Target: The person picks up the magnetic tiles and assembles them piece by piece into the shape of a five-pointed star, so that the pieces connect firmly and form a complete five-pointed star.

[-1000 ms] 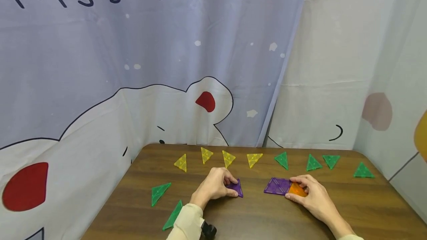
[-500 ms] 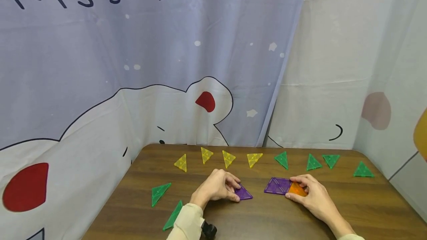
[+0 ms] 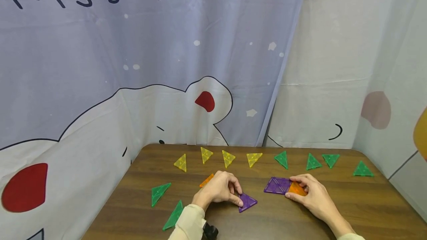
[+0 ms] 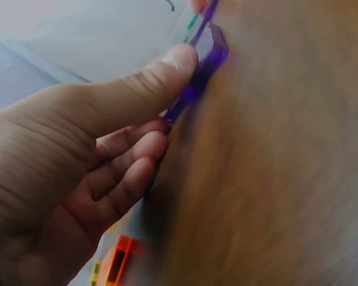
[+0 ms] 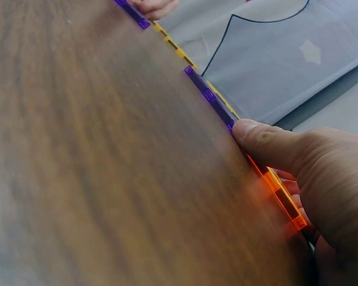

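My left hand (image 3: 219,187) pinches a loose purple triangular tile (image 3: 248,202) at its left side, thumb toward the front. In the left wrist view the thumb presses on the purple tile (image 4: 212,56), close to the table surface. Across a gap to the right, two purple triangular tiles (image 3: 277,185) lie edge to edge. Against their right side sits an orange tile (image 3: 296,189), which my right hand (image 3: 310,193) holds between thumb and fingers, covering part of it. The right wrist view shows this orange tile (image 5: 286,205) edge-on under the hand.
Partly behind the left hand lies another orange tile (image 3: 206,180). Yellow triangles (image 3: 228,158) and green triangles (image 3: 313,162) line the back of the wooden table (image 3: 260,227). Two longer green triangles (image 3: 160,193) lie at the left. A curtain (image 3: 186,114) hangs behind.
The left hand's purple tile has moved right and toward the front, turning as it went. An orange tile has come into view behind that hand. The right hand has stayed in place.
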Demonstrator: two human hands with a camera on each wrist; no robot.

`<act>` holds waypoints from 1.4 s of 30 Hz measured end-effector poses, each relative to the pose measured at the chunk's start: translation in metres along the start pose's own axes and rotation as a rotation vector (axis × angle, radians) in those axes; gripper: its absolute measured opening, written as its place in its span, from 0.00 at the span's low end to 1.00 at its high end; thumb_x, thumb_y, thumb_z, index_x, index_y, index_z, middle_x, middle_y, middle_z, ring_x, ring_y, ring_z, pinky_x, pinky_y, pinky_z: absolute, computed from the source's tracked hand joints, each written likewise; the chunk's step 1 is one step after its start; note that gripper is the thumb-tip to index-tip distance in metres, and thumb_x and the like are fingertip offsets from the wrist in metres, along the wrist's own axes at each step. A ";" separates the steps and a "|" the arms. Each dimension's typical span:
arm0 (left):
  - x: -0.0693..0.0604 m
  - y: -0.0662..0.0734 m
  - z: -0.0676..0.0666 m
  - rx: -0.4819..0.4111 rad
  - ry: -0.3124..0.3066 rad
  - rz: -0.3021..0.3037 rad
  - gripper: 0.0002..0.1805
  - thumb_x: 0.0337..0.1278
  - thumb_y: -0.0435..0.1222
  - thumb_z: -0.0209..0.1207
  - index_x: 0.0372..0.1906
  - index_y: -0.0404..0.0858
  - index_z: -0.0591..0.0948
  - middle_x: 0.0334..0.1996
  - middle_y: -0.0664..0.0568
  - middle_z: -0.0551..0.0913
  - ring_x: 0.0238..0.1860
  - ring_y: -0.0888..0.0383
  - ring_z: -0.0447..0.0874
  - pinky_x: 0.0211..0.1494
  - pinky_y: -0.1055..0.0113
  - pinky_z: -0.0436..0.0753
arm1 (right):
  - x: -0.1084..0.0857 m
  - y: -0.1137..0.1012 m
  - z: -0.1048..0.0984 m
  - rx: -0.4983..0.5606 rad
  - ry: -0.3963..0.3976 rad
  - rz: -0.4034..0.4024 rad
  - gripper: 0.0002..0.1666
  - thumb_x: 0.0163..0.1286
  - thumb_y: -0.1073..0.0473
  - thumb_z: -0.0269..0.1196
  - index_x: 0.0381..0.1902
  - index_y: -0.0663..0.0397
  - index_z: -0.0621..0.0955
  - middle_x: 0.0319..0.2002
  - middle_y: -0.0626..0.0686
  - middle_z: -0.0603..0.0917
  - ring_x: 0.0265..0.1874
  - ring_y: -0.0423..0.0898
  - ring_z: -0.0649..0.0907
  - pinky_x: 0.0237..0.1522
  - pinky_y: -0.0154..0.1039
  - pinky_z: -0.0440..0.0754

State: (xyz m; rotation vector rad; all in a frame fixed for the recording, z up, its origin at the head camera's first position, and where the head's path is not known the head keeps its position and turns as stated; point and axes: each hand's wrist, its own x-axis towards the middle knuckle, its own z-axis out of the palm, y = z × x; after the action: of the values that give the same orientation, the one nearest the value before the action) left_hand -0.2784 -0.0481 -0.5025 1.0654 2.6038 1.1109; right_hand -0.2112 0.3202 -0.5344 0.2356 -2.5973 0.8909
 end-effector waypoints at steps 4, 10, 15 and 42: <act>0.001 0.001 0.005 0.021 -0.024 0.012 0.18 0.40 0.47 0.92 0.27 0.50 0.90 0.26 0.64 0.84 0.25 0.72 0.75 0.31 0.76 0.77 | 0.000 0.000 0.000 0.003 -0.002 -0.004 0.32 0.59 0.40 0.87 0.57 0.46 0.92 0.52 0.44 0.89 0.43 0.39 0.82 0.43 0.34 0.82; 0.000 0.005 0.011 -0.001 -0.066 0.022 0.20 0.43 0.47 0.90 0.22 0.51 0.86 0.19 0.70 0.82 0.21 0.72 0.74 0.28 0.75 0.75 | 0.000 0.000 0.000 0.002 -0.002 -0.003 0.32 0.59 0.40 0.87 0.57 0.46 0.92 0.53 0.44 0.89 0.44 0.40 0.83 0.43 0.34 0.82; 0.001 0.008 0.013 -0.093 -0.111 0.009 0.16 0.49 0.41 0.89 0.35 0.48 0.89 0.22 0.67 0.86 0.23 0.69 0.84 0.32 0.74 0.83 | -0.001 0.001 0.000 0.002 -0.006 -0.004 0.32 0.59 0.40 0.87 0.57 0.46 0.92 0.53 0.45 0.89 0.45 0.41 0.83 0.44 0.35 0.83; 0.001 0.028 0.016 -0.174 -0.278 -0.091 0.24 0.44 0.31 0.89 0.44 0.47 0.87 0.26 0.60 0.88 0.23 0.65 0.83 0.34 0.74 0.80 | -0.001 0.003 -0.002 0.019 -0.047 -0.001 0.32 0.62 0.39 0.85 0.60 0.44 0.91 0.55 0.44 0.88 0.44 0.39 0.82 0.44 0.34 0.82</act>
State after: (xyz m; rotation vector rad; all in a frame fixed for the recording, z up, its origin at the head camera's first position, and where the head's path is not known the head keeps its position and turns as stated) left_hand -0.2577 -0.0244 -0.4957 0.9753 2.2723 1.0619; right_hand -0.2108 0.3241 -0.5347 0.2657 -2.6322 0.9211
